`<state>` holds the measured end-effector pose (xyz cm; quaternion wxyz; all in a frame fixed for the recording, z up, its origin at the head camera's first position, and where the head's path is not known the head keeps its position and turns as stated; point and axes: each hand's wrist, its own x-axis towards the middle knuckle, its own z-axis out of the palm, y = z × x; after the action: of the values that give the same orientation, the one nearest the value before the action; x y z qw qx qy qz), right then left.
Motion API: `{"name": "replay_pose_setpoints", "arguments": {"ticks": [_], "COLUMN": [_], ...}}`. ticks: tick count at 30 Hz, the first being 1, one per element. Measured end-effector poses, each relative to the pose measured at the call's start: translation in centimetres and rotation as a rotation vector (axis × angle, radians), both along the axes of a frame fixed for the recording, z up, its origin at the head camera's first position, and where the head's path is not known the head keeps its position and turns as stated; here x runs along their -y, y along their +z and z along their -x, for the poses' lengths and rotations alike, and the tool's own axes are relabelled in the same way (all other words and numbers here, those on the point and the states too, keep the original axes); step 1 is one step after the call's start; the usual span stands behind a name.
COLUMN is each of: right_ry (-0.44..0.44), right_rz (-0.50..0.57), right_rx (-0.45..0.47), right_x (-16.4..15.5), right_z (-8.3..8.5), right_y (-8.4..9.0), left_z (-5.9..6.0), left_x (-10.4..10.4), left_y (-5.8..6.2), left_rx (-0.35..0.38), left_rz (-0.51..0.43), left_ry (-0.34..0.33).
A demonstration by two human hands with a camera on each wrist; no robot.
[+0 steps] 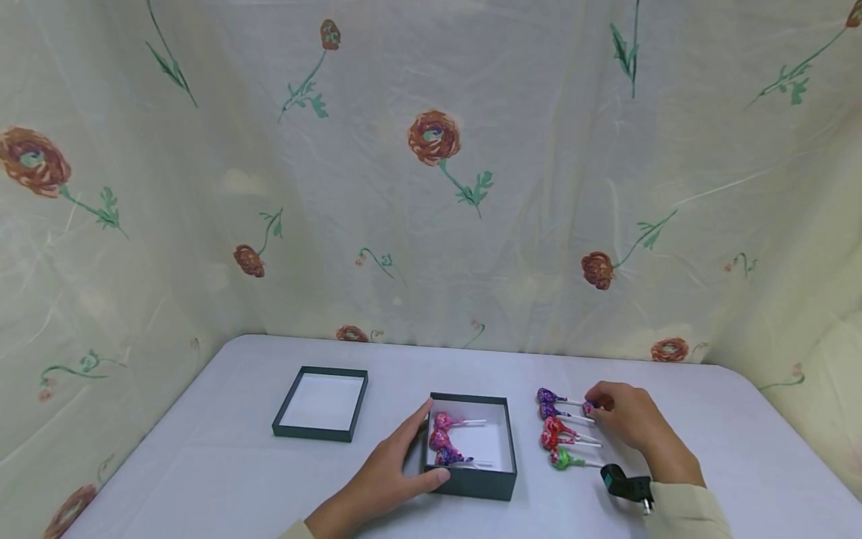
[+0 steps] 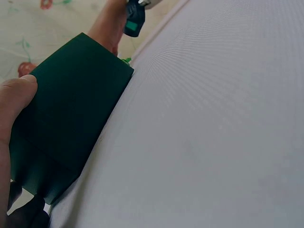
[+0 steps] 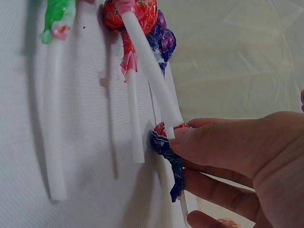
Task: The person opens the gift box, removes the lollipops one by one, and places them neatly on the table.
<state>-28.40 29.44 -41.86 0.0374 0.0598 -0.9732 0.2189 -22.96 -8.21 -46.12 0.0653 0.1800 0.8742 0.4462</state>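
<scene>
My left hand [image 1: 384, 475] holds the corner of a dark green open box [image 1: 480, 486], thumb at the front wall and fingers along the left side. In the left wrist view, the thumb lies over the box's edge [image 2: 71, 104]. Inside the box are two pink lollipops [image 1: 441, 440] and a blue-purple one [image 1: 447, 456], sticks pointing right. To the right, my right hand [image 1: 636, 419] pinches a lollipop in a dark blue and red wrapper [image 3: 164, 145] between thumb and fingers. It is beside the stick ends of a column of lollipops.
That column has purple lollipops [image 1: 547, 411] at the back, red ones [image 1: 551, 433] in the middle and a green one [image 1: 560, 458] in front. A shallow dark-rimmed lid [image 1: 311, 433] lies left on the white table [image 1: 222, 449]. Flowered curtain [image 1: 525, 224] encloses the back and sides.
</scene>
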Motion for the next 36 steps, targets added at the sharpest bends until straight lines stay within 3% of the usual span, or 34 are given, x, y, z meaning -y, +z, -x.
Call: {"name": "replay_pose_setpoints", "arguments": {"ticks": [23,36], "right_ry": [0.009,0.016], "right_rz": [0.023,0.046], "right_rx": [0.006,0.019], "right_x": [-0.19,-0.30], "right_z": [-0.27,-0.15], "right_y": [0.78,0.26], "left_z": [-0.06,0.06], "left_x": [0.12,0.07], "left_y": [0.11,-0.05], "left_rx": [-0.006,-0.007], "left_rz": [-0.011,-0.005], "left_ry": [-0.008,-0.006]}}
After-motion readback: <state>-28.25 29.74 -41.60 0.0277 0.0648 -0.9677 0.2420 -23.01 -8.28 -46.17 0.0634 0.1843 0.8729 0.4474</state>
